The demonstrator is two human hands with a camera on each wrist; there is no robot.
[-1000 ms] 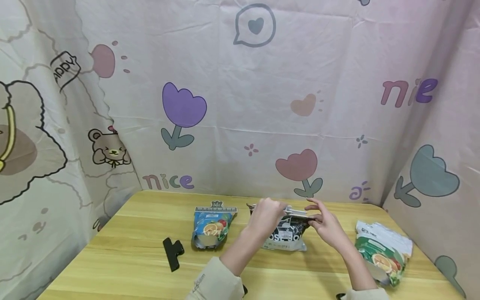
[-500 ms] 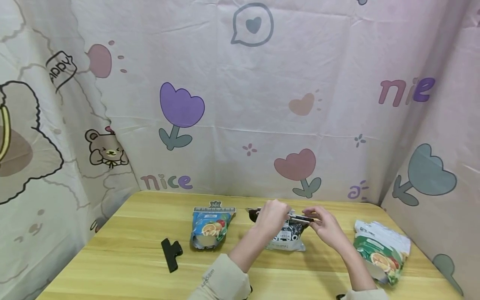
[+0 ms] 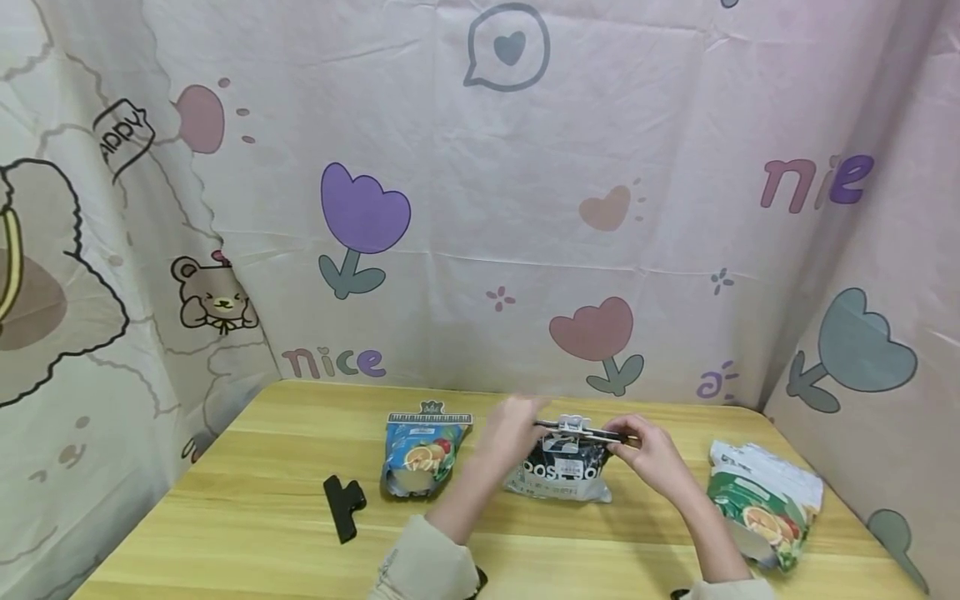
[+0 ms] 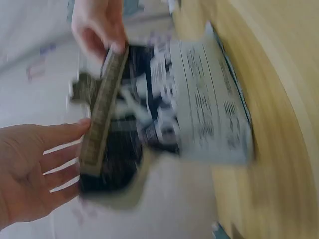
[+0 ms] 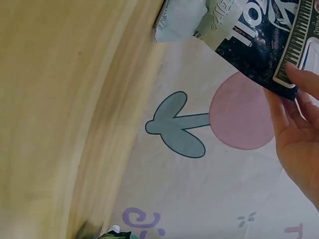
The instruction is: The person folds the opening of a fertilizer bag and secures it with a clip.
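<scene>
A black and white snack bag stands at the middle of the table, with lettering on its front. Across its top edge lies a flat piano-key bag clip. My right hand pinches the right end of the clip and bag top, thumb in front and fingers behind, as the right wrist view shows. My left hand is at the other end, its fingers fairly straight and spread. Its thumb tip meets the clip's edge; the other fingertips are beside or behind the bag. In the head view this hand is blurred.
Left of the hands stands a blue bag topped by another piano-key clip. A black clip lies on the wooden table farther left. At the right edge lies a green and white bag. A printed curtain hangs behind.
My left hand has moved left from the clip's middle to its left end, uncovering the clip and the bag's front. My right hand stays at the right end, its raised fingers now lowered.
</scene>
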